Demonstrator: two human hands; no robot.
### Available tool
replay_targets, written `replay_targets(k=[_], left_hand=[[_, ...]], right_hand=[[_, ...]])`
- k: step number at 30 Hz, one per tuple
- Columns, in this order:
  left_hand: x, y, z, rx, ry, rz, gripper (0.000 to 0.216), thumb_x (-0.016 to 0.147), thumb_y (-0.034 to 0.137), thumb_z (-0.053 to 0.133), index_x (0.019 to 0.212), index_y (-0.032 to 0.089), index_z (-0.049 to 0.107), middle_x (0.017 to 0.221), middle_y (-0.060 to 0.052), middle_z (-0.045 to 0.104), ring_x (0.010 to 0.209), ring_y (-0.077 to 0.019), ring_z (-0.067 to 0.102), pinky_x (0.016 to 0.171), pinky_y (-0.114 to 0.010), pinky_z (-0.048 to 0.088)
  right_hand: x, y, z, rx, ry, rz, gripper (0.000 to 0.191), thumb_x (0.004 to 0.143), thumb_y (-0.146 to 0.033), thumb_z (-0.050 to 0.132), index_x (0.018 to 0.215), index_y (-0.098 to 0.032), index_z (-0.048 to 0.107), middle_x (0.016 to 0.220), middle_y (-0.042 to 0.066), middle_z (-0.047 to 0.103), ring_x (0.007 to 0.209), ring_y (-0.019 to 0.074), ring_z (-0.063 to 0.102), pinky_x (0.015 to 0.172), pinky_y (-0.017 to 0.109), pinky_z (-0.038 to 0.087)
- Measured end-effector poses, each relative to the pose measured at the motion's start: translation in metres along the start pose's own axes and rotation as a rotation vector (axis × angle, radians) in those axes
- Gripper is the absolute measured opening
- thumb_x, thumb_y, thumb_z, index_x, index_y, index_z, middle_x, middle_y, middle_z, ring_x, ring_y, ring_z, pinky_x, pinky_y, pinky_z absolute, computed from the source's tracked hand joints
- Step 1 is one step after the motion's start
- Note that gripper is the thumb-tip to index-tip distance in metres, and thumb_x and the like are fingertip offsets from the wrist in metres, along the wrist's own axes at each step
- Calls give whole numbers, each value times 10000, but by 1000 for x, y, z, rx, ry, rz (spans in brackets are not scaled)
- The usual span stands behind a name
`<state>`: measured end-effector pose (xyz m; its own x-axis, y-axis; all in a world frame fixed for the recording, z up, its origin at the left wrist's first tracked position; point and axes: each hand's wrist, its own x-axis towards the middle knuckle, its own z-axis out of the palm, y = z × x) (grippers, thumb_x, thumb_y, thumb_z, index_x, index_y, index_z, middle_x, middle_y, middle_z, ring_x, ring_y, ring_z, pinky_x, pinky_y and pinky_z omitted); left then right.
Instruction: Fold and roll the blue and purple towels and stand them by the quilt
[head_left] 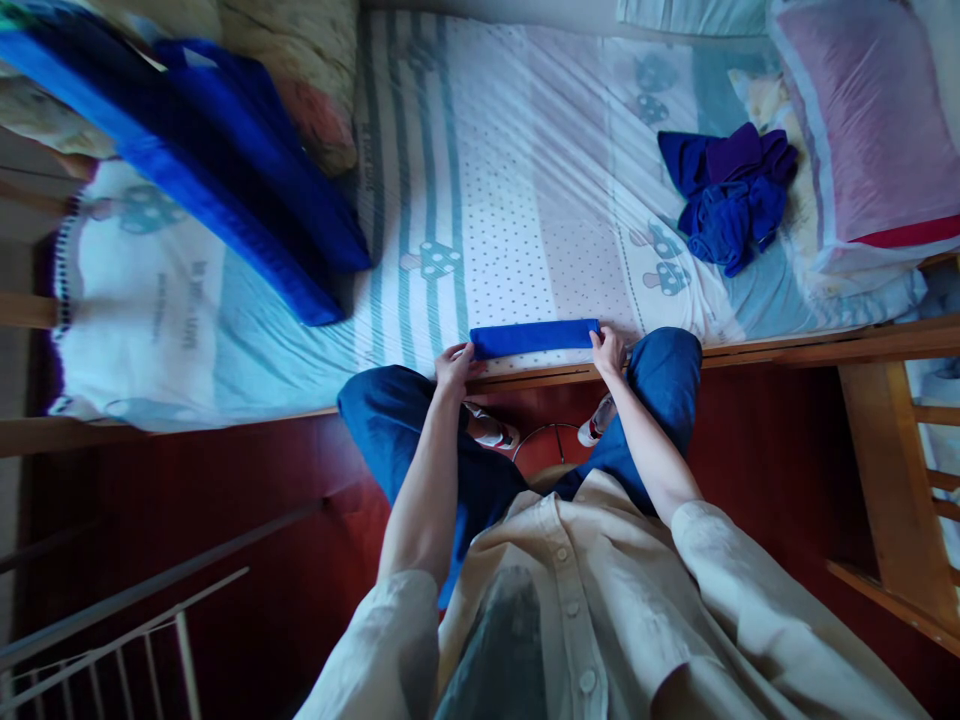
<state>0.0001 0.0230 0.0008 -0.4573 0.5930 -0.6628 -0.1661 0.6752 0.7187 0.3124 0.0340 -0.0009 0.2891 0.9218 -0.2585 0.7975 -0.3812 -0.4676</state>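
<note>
A blue cloth (535,339), folded into a long flat strip, lies along the front edge of the bed. My left hand (453,369) pinches its left end, thumb and fingers closed on the corner. At the opposite end my right hand (607,351) grips the right corner the same way. Between the two hands the strip looks straight and smooth. What kind of cloth it is cannot be made out.
A crumpled heap of blue and purple cloths (731,200) lies on the patterned bedsheet (517,190), near a pink pillow (862,120). Large blue fabric panels (247,190) stand at the left. A wooden bed rail (795,345) borders the mattress; a white metal rack (112,660) is lower left.
</note>
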Motion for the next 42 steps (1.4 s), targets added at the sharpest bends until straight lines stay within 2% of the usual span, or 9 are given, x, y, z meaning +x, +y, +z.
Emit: replay_targets(k=[7,11,18,25,31,34,37,42], left_hand=[[3,1,4,12,13,69,194,789,201,765,943,122,677,743,-5,635,664,-111,641,737,-296,626],[6,0,6,62,55,116,163,751,200,737,885,119,690,719,-4,650,670,-122,640,703,-268,594],[7,2,9,193,174,165,266,689,247,730,925,127,752,722,0,672,646,-126,616,715,-258,545],[7,14,9,271,203,235,237,698,223,732,913,131,764,731,-4,663,727,-155,645,773,-262,535],[2,8,13,233,236,170,201,738,188,744,932,143,725,750,10,647,704,-129,629,787,-254,543],[1,0,13,142,199,94,226,762,196,759,968,147,680,779,13,654,652,-105,621,764,-254,557],[2,-2,13,46,135,32,233,779,217,779,953,137,647,773,-4,659,621,-103,628,713,-254,569],[6,4,16,-47,102,-28,226,767,232,801,886,116,648,631,18,587,535,-91,557,570,-222,516]], right_hand=[[-4,-5,-7,-3,-27,46,317,1043,-357,495,1191,-181,714,1186,147,741,1094,287,672,930,363,497],[-2,-6,-9,16,-40,59,328,1036,-360,512,1199,-167,720,1166,149,749,1081,286,678,939,363,497],[2,-4,-5,84,-22,79,291,994,-303,566,1140,-133,751,1145,169,760,1067,275,673,934,333,470],[1,-3,-4,77,-38,125,271,982,-276,579,1139,-142,755,1138,167,758,1043,269,669,912,331,469],[0,-1,-1,75,-34,108,262,974,-303,589,1117,-151,747,1134,158,750,1050,264,653,915,339,473],[-1,-1,0,76,-27,96,254,971,-319,592,1103,-161,741,1119,153,747,1046,260,655,922,344,479],[-3,-3,0,78,-32,93,269,974,-313,581,1153,-163,716,1144,151,739,1071,269,658,945,367,488],[-9,-2,-4,48,-60,81,329,946,-262,612,1262,-175,638,1243,149,699,1177,286,627,1019,410,477]])
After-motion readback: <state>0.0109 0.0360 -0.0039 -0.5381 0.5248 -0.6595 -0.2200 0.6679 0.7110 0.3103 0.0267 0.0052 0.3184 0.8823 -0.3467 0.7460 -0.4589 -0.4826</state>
